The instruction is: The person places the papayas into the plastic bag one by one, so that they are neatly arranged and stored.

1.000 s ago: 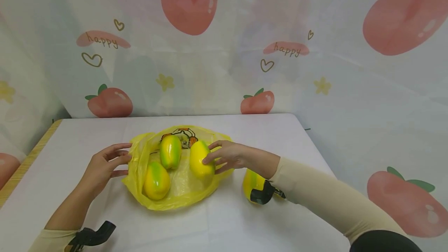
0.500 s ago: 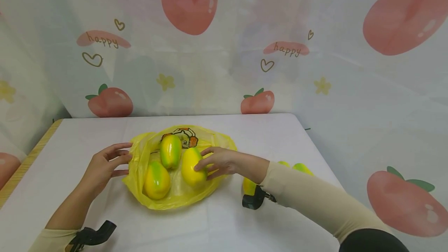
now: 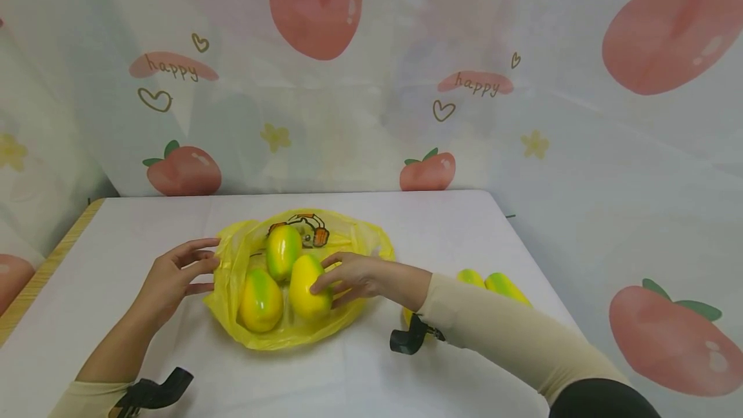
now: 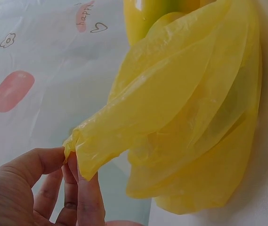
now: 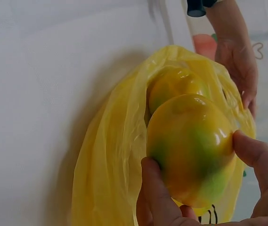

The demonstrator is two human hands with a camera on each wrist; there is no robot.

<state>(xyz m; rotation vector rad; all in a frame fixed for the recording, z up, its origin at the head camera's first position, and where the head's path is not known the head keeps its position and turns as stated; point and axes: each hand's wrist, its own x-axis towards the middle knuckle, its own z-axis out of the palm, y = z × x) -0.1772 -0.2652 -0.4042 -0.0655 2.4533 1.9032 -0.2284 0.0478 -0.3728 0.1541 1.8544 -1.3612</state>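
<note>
**A two-handed hold, one pinch at each side**

Behind the work you face a pale backdrop printed with red fruit [image 3: 371, 108]; ahead of you is a white-topped table [image 3: 325, 386], its near edge out of frame. On it lies a thin, translucent yellow plastic bag [image 3: 229, 263], mouth spread and tilted towards you. Your left hand [image 3: 174, 275] pinches a gathered fold of its rim between thumb and fingers, presumably to steady the opening. Your right hand [image 3: 353, 274] reaches across the opposite rim, thumb and fingers clamped on the sides of a glossy, egg-shaped yellow fruit with green patches [image 3: 302, 284], a grasp that probably suits its smooth skin. This fruit is within the bag's mouth; whether it bears on the bag's floor cannot be told. Two similar yellow-green fruits, one at the rear [image 3: 284, 251] and one at front left [image 3: 260, 302], lie inside.

Outside, to the right, two green-yellow fruit ends [image 3: 507, 288] show above your sleeve [image 3: 499, 324], the rest concealed. Behind the black wrist camera [image 3: 408, 338], a yellow sliver [image 3: 407, 316] is too covered to identify.
</note>
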